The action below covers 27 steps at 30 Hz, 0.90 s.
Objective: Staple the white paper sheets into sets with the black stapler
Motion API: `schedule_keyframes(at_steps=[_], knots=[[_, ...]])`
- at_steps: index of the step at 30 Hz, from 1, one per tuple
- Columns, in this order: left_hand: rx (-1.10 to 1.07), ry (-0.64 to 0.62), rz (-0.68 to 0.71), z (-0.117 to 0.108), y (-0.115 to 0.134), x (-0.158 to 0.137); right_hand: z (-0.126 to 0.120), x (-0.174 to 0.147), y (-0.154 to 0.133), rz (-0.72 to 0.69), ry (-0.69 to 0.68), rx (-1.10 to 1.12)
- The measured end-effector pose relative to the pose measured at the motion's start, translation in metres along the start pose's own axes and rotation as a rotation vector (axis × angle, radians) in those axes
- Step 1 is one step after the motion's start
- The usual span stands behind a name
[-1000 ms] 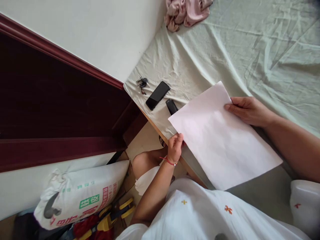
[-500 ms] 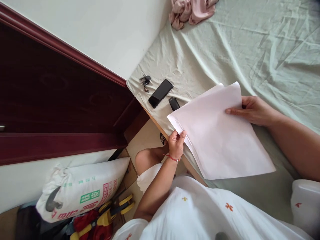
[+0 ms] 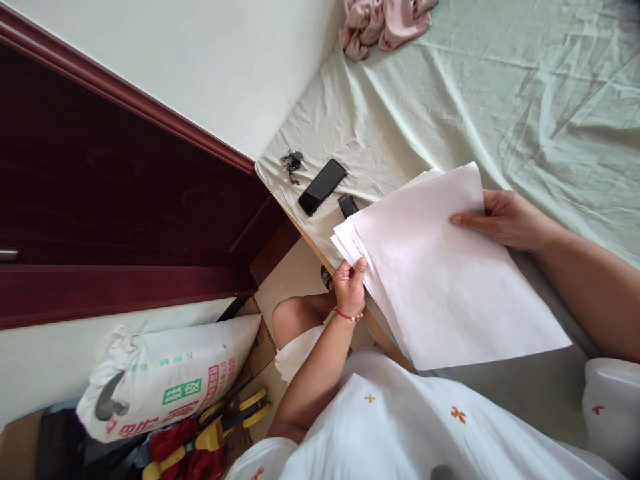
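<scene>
Keys (image 3: 293,161) and phone (image 3: 323,187) beyond the papers (image 3: 450,280) — black device (image 3: 347,205) partly behind them.

Left forearm (image 3: 313,377) slanting up and rightward from lower part of view. Left wrist (image 3: 346,325) nearly straight. Left hand (image 3: 349,290) closed in a pinch, thumb (image 3: 361,269) pointing up, fingers (image 3: 343,272) curled. Right forearm (image 3: 595,283) in from right edge, angled up and leftward. Right hand (image 3: 507,219) higher than left, pinching too: right thumb (image 3: 466,221) extended flat, other digits mostly hidden.
</scene>
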State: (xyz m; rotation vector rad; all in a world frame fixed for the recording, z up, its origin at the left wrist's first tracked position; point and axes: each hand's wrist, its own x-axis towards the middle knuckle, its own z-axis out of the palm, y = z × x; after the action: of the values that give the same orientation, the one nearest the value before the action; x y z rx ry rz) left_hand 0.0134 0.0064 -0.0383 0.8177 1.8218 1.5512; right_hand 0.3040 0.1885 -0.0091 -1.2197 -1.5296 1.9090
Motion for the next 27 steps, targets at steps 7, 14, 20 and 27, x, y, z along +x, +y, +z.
schedule_keyframes(at_steps=[7, 14, 20, 27], knots=[[-0.022, -0.012, 0.003, -0.002, 0.001, -0.002, -0.003, 0.001, 0.005, 0.001, 0.001, -0.082], [-0.104, 0.042, -0.055, 0.0, 0.0, -0.002, -0.003, 0.002, 0.007, -0.003, 0.031, -0.07], [-0.14, 0.108, -0.052, 0.003, 0.002, -0.001, 0.0, -0.001, -0.001, 0.021, -0.005, -0.044], [-0.013, 0.08, -0.008, 0.0, 0.002, 0.0, -0.001, -0.004, -0.007, 0.033, -0.06, -0.103]])
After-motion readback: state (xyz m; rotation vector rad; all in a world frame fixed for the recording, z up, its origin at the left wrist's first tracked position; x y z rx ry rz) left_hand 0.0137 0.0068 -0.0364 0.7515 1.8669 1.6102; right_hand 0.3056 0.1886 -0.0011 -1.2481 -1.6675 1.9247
